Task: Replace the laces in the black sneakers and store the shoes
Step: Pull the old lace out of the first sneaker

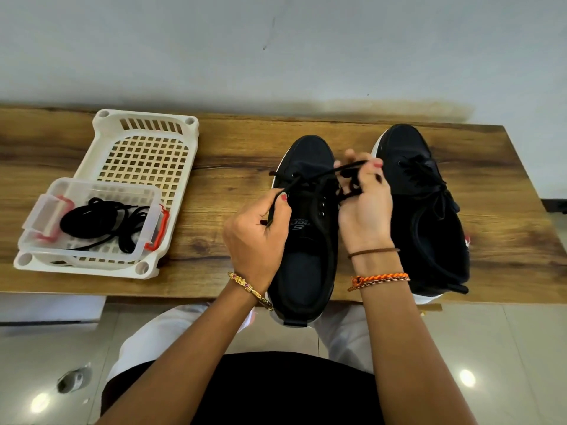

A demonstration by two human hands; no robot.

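Black laces were the centre of this moment. I saw 2 black sneakers standing side by side on the wooden table (pixel 214 179), toes away from the person. The right sneaker (pixel 429 210) already carried a lace with loose ends. The left sneaker (pixel 306 240), with its heel over the table edge, was the one in work.

The left hand (pixel 257 237) had its fingers closed together on one part of the lace (pixel 310 176), pinching it near the tongue. The right hand (pixel 365 210) had its fingers curled and clamped on the other part, with a loop of lace between them, above the eyelets. The lace ran tight between both hands over the toe end of the shoe.

To the left stood a white basket (pixel 190 124), and in it a clear box (pixel 46 216) with spare black laces (pixel 101 219) inside, well apart from the shoes.

In my judgement, the step was threading or evening the lace at the front eyelets. To do it well, I would keep both ends equal in length, pull with the same force on each side, keep the lace flat without twist, and steady the shoe so that it does not slide off the edge.
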